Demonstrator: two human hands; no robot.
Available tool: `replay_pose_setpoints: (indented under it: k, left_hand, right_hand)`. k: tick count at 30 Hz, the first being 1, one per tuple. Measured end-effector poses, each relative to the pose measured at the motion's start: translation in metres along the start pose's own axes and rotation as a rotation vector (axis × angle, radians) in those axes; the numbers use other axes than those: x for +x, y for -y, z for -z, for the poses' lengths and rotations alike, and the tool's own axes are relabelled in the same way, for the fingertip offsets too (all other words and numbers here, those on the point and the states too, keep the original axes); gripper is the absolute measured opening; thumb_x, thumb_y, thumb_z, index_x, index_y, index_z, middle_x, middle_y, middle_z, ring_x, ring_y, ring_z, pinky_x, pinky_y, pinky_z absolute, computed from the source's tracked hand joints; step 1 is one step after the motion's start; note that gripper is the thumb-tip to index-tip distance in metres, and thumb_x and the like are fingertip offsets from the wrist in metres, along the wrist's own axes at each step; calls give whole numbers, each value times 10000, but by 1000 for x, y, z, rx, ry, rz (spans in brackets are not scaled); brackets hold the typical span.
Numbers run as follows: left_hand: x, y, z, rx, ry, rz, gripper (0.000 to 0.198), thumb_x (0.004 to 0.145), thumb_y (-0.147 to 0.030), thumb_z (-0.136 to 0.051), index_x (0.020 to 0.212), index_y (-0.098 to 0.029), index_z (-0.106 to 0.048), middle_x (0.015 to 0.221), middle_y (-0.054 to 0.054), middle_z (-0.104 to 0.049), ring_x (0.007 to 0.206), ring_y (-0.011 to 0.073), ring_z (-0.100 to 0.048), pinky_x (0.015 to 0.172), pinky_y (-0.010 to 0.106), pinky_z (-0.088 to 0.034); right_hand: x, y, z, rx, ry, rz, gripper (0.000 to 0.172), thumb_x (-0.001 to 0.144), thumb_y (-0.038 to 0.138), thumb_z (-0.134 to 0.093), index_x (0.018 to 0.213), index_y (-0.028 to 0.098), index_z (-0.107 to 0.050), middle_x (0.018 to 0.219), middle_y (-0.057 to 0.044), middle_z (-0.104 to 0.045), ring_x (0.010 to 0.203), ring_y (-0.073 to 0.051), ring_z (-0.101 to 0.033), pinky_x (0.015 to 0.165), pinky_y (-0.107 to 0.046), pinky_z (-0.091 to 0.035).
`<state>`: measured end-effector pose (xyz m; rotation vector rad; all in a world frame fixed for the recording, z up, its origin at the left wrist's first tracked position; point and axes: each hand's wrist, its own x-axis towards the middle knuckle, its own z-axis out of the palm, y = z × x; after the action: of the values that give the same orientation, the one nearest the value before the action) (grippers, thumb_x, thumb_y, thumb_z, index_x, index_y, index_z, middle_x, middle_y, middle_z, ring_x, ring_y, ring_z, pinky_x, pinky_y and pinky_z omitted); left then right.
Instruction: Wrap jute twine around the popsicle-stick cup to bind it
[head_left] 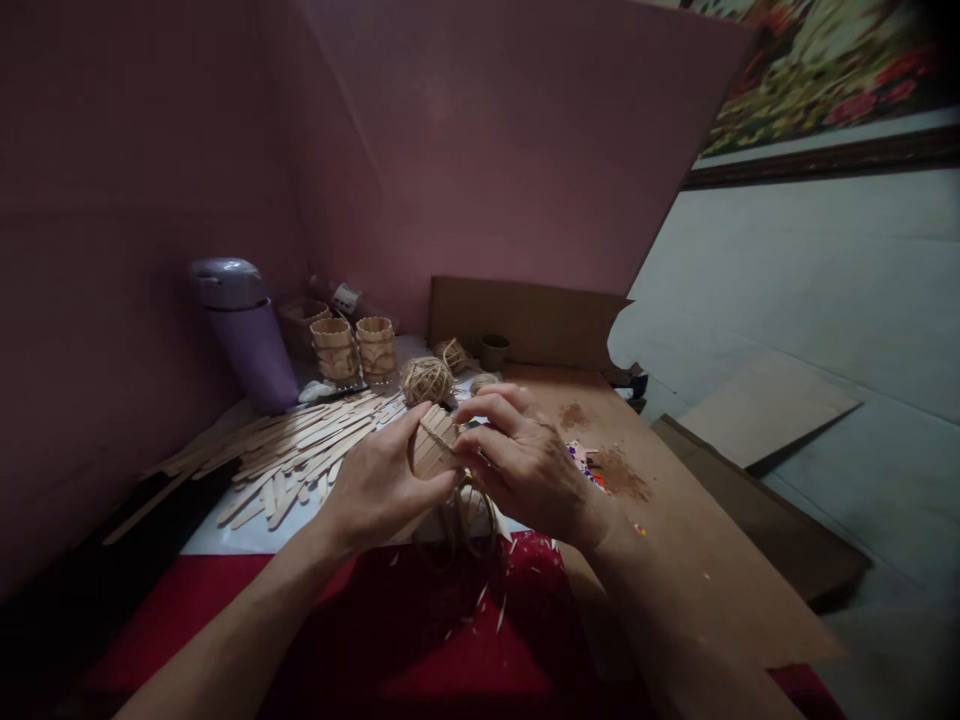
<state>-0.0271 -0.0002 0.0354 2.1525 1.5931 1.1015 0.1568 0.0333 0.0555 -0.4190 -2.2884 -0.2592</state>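
My left hand (379, 482) is closed around a small piece made of pale craft sticks (427, 458) set side by side. A strand of twine (438, 437) runs across the sticks. At its right end, the fingers of my right hand (529, 455) are pinched together on the twine, close against the sticks. Loose loops of twine (442, 540) hang below both hands. Just behind the work lies a ball of twine (427, 380). Part of the stick piece is hidden by my fingers.
Many craft sticks (300, 445) are spread at left. Two wooden-stick cups (335, 350), a purple flask (253, 345) and a small dark pot (493, 351) stand behind. Cardboard (675, 540) with brown powder covers the right side. Splinters lie on the red cloth (360, 630).
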Motion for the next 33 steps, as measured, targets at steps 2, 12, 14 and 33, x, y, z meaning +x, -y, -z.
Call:
replay_pose_setpoints:
  k: [2, 12, 14, 33]
  left_hand:
    - [0, 0, 0, -2, -15, -10, 333, 712, -357, -665, 1019, -244, -601, 830, 5, -678, 731, 201, -627, 675, 311, -466]
    - [0, 0, 0, -31, 7, 13, 282, 716, -349, -670, 957, -231, -584, 804, -9, -644, 707, 177, -596, 629, 284, -446]
    - [0, 1, 0, -31, 18, 21, 279, 719, -351, -675, 952, -231, -579, 808, -11, -642, 707, 175, -592, 628, 285, -445]
    - [-3, 6, -6, 315, -167, -43, 693, 728, -396, -648, 1350, -173, -439, 1205, 141, -658, 1028, 317, -653, 848, 399, -507]
  right_hand:
    - [0, 1, -2, -17, 24, -3, 96, 870, 120, -514, 837, 173, -587, 1040, -116, -624, 1065, -262, -494, 935, -472, -458]
    - [-3, -6, 2, -8, -72, -108, 93, 841, 114, -491, 884, 185, -533, 1125, -146, -555, 1127, -286, -457, 967, -522, -423]
    - [-3, -7, 6, 31, -64, -105, 92, 841, 130, -510, 893, 196, -546, 1132, -128, -562, 1131, -281, -461, 960, -524, -424]
    - [0, 2, -3, -228, 42, -19, 249, 941, 199, -448, 744, 188, -600, 747, -60, -615, 763, -202, -500, 711, -367, -413]
